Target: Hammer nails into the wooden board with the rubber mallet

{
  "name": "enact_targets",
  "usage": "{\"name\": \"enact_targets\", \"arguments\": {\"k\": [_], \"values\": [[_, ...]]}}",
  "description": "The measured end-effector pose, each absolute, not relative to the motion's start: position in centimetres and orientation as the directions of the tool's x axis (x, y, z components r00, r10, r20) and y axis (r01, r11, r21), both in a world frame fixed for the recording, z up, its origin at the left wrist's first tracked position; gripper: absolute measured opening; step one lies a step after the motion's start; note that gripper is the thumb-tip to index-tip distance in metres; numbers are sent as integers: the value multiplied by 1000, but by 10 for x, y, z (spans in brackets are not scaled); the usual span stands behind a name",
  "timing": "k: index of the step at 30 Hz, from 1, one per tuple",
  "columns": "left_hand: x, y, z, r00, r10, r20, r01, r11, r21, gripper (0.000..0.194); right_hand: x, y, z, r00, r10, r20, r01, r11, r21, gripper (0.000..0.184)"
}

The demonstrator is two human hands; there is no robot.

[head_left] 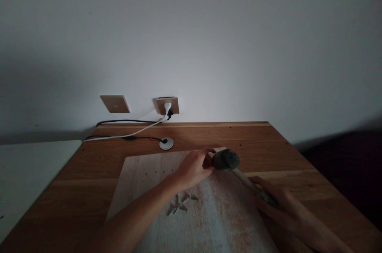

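My right hand [276,201] is wrapped round the wooden handle of a hammer [235,167], whose dark head hangs just above a pale wooden board [143,181]. My left hand [195,167] is pinched shut right beside the hammer head, near the board's far edge; what it holds is too small to make out. Several loose nails [180,203] lie on the board under my left forearm.
The board lies on a brown wooden table [283,153] against a white wall. A wall socket [167,106] holds a white plug, and white and black cables [125,135] run across the table's far left. A round grommet [166,143] sits behind the board. A white surface [26,173] adjoins the table's left.
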State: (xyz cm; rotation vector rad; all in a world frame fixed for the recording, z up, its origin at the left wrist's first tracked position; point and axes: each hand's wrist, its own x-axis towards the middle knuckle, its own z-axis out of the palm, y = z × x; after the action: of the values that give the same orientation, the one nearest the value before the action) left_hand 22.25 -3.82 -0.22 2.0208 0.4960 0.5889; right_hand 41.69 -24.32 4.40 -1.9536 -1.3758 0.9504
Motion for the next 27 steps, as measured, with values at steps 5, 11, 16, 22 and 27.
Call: {"name": "enact_targets", "arguments": {"k": [5, 11, 16, 22, 27], "values": [[222, -38, -1, 799, 564, 208, 126, -495, 860, 46, 417, -244, 45, 243, 947, -209, 597, -316, -737, 53], [223, -37, -4, 799, 567, 200, 129, -487, 864, 47, 420, -245, 40, 235, 938, -256, 563, -346, -750, 61], [224, -38, -4, 800, 559, 220, 96, -480, 872, 51, 421, -245, 39, 184, 940, -286, 558, -340, -757, 59], [224, -38, -3, 797, 562, 221, 124, -511, 851, 51, 421, -246, 39, 230, 931, -283, 564, -365, -741, 63], [224, -38, -4, 800, 555, 231, 101, -502, 859, 54, 421, -247, 40, 197, 935, -297, 552, -356, -754, 64]]}}
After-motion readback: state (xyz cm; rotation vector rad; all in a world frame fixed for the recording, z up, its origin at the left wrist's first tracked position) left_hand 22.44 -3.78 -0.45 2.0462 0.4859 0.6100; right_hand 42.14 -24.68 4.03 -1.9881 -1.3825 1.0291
